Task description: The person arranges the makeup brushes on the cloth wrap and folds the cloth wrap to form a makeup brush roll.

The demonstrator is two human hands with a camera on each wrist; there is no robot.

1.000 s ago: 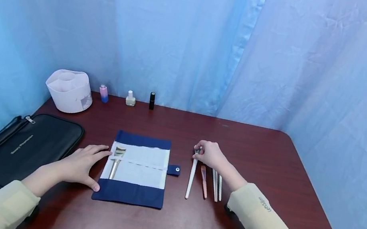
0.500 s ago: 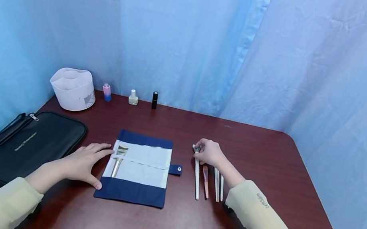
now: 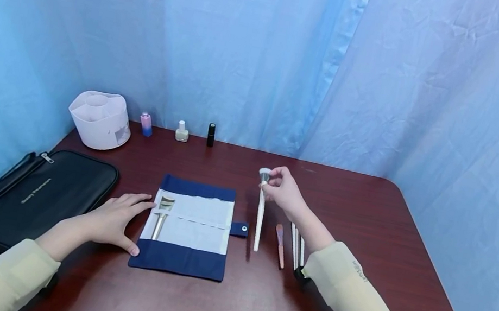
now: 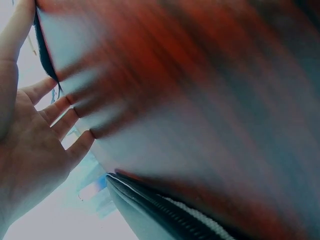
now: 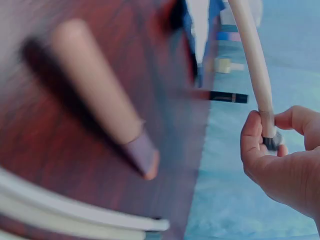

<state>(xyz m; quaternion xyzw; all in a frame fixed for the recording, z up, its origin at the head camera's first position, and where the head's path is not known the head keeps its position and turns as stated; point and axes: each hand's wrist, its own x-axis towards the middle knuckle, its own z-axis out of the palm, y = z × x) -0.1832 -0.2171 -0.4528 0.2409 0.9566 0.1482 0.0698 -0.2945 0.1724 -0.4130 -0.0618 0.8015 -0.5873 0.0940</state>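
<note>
On the red-brown wooden table, the black zippered bag lies at the left, unmoved. To its right, the navy-and-white fabric brush roll lies spread flat, also in place. The person's left hand stays at the roll's left edge, fingers spread, gripping nothing. The change is on the other side: the right hand has risen, pinching the white-handled makeup brush near its bristles. Half a second ago that brush lay on the tabletop; now it is lifted off, just right of the roll's snap tab, its exact tilt hard to judge. For the work in hand, this seems to leave it free of the remaining slim white-handled brushes and the short pink brush, while one flat-headed brush sits under the roll's strap.
</note>
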